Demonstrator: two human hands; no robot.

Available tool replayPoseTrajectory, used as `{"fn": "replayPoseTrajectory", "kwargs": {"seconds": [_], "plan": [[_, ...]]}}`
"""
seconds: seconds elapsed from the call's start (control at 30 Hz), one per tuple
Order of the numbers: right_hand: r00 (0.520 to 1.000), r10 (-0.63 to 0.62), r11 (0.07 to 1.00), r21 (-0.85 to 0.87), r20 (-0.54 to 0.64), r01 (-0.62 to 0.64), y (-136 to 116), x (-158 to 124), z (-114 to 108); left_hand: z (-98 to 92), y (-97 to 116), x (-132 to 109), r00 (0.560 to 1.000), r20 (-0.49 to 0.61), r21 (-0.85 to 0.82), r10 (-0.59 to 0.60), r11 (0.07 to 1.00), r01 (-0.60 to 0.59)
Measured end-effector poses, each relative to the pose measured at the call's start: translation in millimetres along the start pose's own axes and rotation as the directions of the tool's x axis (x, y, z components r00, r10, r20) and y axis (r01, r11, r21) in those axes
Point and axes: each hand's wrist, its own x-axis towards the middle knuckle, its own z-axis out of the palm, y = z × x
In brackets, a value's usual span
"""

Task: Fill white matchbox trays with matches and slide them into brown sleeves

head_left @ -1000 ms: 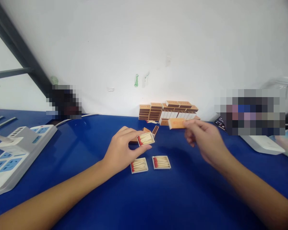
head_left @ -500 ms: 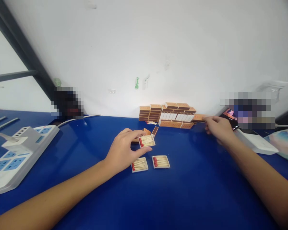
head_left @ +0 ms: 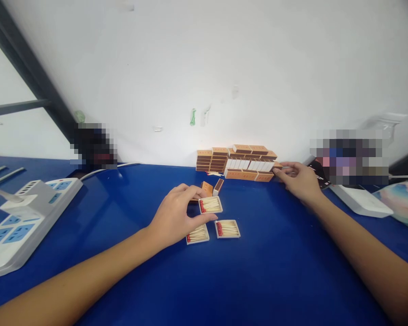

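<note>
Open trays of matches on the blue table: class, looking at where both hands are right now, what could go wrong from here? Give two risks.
1. The left hand grips one open tray of matches with two more open trays close by; a tilt or a brush of the wrist could spill loose matches.
2. The right hand touches the end of the stacked matchboxes by the wall; a push there might topple the uneven pile.

Three open white cardboard trays of red-tipped matches [head_left: 211, 204] lie mid-table [head_left: 265, 271]; behind them, stacked orange matchboxes [head_left: 236, 163] line the wall. A white power strip [head_left: 20, 217] sits far left.
</note>
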Motion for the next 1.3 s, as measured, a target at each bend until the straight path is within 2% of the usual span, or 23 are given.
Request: {"fn": "replayPoseTrajectory", "kwargs": {"seconds": [0.3,0.57,0.7,0.83,0.87,0.9,0.93,0.97,1.0,1.07,1.13,1.2,1.3], "plan": [[0.996,-0.056,0.987,-0.149,0.075,0.067,2.0,3.5,-7.0,0.8,-0.7,0.7,1.0,0.015,-0.024,0.018,1.0,-0.018],[0.999,-0.039,0.955,-0.295,0.025,0.045,-1.6,2.0,1.0,0.9,0.6,-0.1,0.999,0.024,-0.019,0.029,0.999,-0.028],[0.998,-0.065,0.914,-0.402,-0.014,0.054,-15.8,-1.9,-11.1,0.5,1.0,-0.3,0.999,0.019,-0.007,0.046,0.999,-0.046],[0.981,-0.166,0.887,-0.45,-0.104,0.103,-50.5,-24.9,-20.0,0.2,1.3,-1.1,0.999,0.013,-0.003,0.046,0.999,-0.046],[0.98,-0.185,0.9,-0.413,-0.072,0.14,-61.8,-36.0,-17.3,0.3,1.5,-1.2,0.999,0.011,-0.012,0.041,0.999,-0.041],[0.979,-0.201,0.943,-0.262,0.037,0.204,-73.2,-49.3,-12.1,0.4,1.8,-1.1,0.999,0.009,-0.022,0.036,0.999,-0.036],[0.958,-0.213,0.966,-0.104,0.193,0.235,-84.2,-64.2,-5.1,0.6,2.2,-1.0,0.999,0.005,-0.034,0.037,0.999,-0.037],[0.902,-0.241,0.967,0.014,0.358,0.253,-94.2,-80.0,3.2,0.8,2.7,-0.7,0.999,0.004,-0.044,0.043,0.998,-0.043],[0.838,-0.273,0.961,0.104,0.472,0.255,-102.7,-95.8,11.9,1.1,3.4,-0.4,0.998,0.004,-0.053,0.056,0.997,-0.055],[0.732,-0.311,0.95,0.211,0.606,0.229,-114.7,-122.8,27.5,1.8,5.0,0.0,0.996,0.011,-0.063,0.087,0.994,-0.086],[0.667,-0.293,0.954,0.255,0.684,0.158,-120.3,-138.6,37.5,2.4,6.2,0.1,0.994,0.023,-0.07,0.11,0.992,-0.108],[0.65,-0.272,0.958,0.267,0.71,0.109,-120.5,-141.1,41.2,2.6,6.4,0.1,0.992,0.025,-0.073,0.121,0.99,-0.119],[0.707,-0.266,0.96,0.25,0.655,0.129,-113.6,-127.2,40.4,2.2,3.8,1.2,0.994,0.012,-0.053,0.11,0.993,-0.11]]}}
